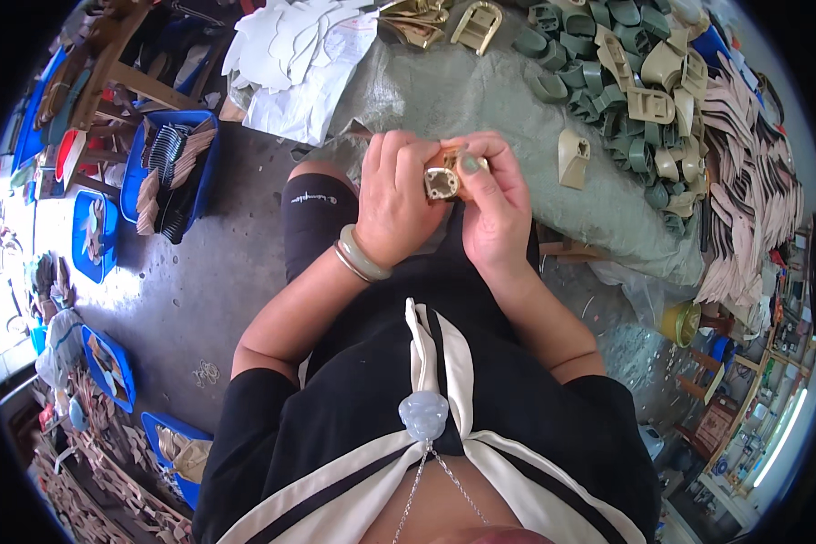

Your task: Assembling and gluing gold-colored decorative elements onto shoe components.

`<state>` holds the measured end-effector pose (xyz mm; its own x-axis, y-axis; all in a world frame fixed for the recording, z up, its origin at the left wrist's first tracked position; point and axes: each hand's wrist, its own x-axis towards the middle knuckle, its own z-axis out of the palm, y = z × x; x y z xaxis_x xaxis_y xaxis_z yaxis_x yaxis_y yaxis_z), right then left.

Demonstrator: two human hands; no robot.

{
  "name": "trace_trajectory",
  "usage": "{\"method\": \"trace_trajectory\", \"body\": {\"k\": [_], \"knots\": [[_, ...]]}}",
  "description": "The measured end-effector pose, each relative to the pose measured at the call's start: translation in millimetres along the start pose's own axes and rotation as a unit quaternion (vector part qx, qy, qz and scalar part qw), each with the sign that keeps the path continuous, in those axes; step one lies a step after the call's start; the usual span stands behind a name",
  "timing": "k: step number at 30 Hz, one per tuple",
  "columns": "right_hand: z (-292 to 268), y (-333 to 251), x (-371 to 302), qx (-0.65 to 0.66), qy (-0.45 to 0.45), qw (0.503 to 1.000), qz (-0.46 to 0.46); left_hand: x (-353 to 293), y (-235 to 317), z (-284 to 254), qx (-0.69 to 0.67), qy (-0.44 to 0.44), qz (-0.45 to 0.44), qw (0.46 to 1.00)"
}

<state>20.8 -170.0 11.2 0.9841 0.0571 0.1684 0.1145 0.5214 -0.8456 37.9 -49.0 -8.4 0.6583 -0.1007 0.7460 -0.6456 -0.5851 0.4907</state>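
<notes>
Above my lap, both hands are closed around a small gold-coloured shoe heel point(442, 184). Its pale, hollow end faces up between them. My left hand point(395, 192), with a pale bangle on the wrist, grips it from the left, fingers curled over. On the other side my right hand point(497, 199) presses it with the thumb on top. A bit of tan or orange material shows between the fingers, mostly hidden, so I cannot tell what it is. On the covered table just beyond, a single beige heel point(573, 158) lies to the right.
A grey-green sheet point(480, 100) covers the table ahead, bearing piled green heels point(626, 136), gold heels point(476, 27) and white cut sheets point(290, 45). Stacked pinkish-tan strips point(743, 190) stand at right. Blue bins point(210, 172) sit on the grey floor point(236, 263) at left.
</notes>
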Motion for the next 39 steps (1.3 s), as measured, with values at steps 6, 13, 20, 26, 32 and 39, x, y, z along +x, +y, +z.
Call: {"method": "trace_trajectory", "body": {"k": [6, 13, 20, 26, 32, 39], "knots": [[-2, -5, 3, 0.045, 0.002, 0.992, 0.114, -2, -20, -19, 0.042, -0.045, 0.061, 0.996], [-5, -2, -4, 0.087, -0.003, 0.956, 0.279, 17, -43, -55, 0.104, -0.210, 0.279, 0.931], [0, 8, 3, 0.065, -0.015, 0.953, 0.296, 26, -44, -49, 0.039, -0.184, 0.256, 0.948], [11, -1, 13, 0.063, 0.027, 0.960, 0.272, 36, -43, -53, 0.069, -0.186, 0.150, 0.969], [13, -3, 19, 0.030, -0.018, 0.956, 0.290, 34, -44, -62, 0.099, -0.217, 0.094, 0.966], [1, -3, 19, -0.068, -0.078, 0.952, 0.288, 36, -42, -86, 0.039, -0.275, 0.060, 0.959]]}}
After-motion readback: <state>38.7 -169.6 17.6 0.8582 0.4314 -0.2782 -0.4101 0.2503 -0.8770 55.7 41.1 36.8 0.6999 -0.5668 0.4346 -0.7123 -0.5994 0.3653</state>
